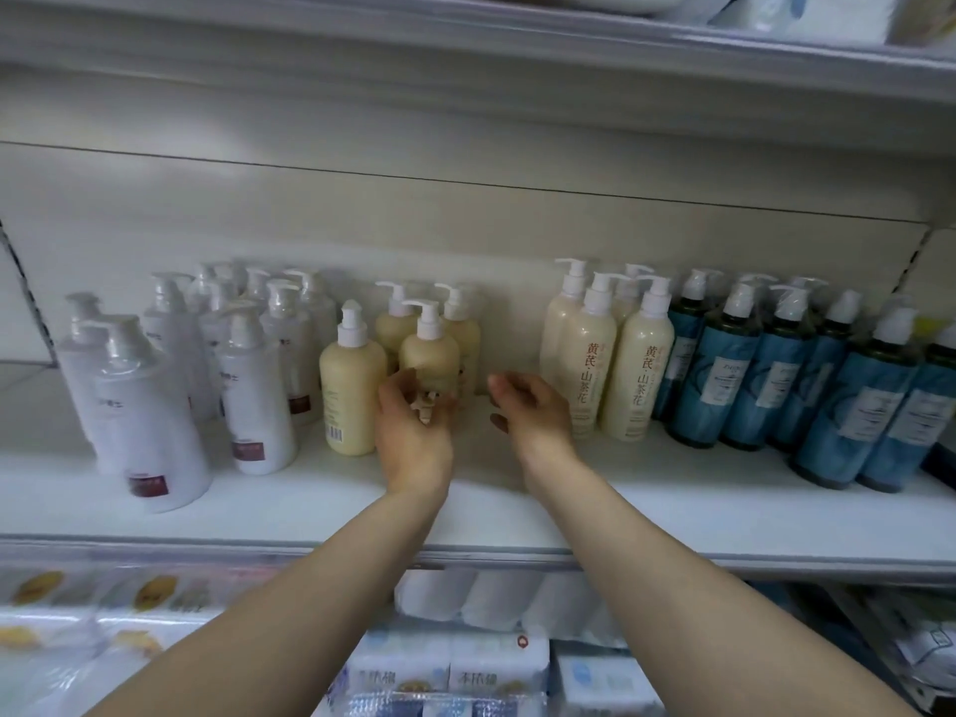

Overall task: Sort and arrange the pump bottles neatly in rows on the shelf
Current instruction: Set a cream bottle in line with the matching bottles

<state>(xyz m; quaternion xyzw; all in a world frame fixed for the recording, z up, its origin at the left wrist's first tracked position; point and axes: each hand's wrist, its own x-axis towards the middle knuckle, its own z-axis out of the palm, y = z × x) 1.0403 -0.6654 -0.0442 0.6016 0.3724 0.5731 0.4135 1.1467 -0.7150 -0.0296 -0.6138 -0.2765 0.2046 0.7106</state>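
Several pump bottles stand in groups on the white shelf (517,514): white ones (155,406) at the left, short cream ones (352,385) in the middle, tall cream ones with red characters (636,375), and blue ones (740,375) at the right. My left hand (414,432) curls round the lower part of the front short cream bottle (429,349), hiding its base. My right hand (533,416) hovers just to its right, in the gap before the tall cream bottles, with loosely curled fingers that hold nothing. Both hands are slightly blurred.
An upper shelf (569,49) overhangs the bottles. Below the shelf edge lie white rolls (496,597) and wrapped tissue packs (465,675). A bare strip of shelf runs along the front, and the back panel stands close behind the bottles.
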